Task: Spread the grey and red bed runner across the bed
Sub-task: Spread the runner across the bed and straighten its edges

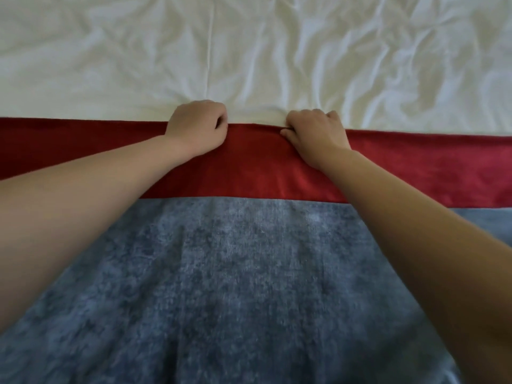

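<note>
A wide bed under a creased white cotton sheet (249, 51) fills the view. Across its near part lies the plush grey and red bed runner (235, 273), a broad mottled grey panel with a red band (249, 167) along its far side, lying nearly flat. The left hand (198, 126) and right hand (315, 131), near each other, both clench the red band's far edge where it meets the sheet.

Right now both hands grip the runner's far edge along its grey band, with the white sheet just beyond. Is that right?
One thing is off: the head view shows the left hand and right hand gripping the far edge of the bed runner along its red band, not grey. The white sheet does lie just beyond.
</note>
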The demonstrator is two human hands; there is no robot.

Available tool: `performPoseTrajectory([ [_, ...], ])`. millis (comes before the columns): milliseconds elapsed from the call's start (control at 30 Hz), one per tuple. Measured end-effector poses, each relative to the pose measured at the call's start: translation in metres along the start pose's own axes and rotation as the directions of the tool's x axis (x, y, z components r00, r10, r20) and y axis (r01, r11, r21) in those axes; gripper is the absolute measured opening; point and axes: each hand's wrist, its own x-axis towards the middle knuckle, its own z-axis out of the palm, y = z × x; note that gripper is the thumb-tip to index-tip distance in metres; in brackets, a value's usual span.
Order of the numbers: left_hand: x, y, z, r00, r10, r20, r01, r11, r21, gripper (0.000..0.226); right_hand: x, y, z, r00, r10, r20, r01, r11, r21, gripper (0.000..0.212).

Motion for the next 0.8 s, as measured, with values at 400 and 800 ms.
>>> performPoseTrajectory([
  [400, 0.019, 0.07, 0.013, 0.993, 0.089, 0.075, -0.072, 0.977, -0.202, 0.023, -0.04, 0.046, -0.022, 0.968, 0.251, -0.016, -0.252, 0.967, -0.044, 0.023],
  [800, 0.048, 0.105, 0.046, 1.0, -0.009, 0.022, 0.009, 1.0, 0.013, 0.012, -0.006, 0.082, -0.003, 0.957, 0.246, 0.152, -0.265, 0.957, 0.116, 0.018],
])
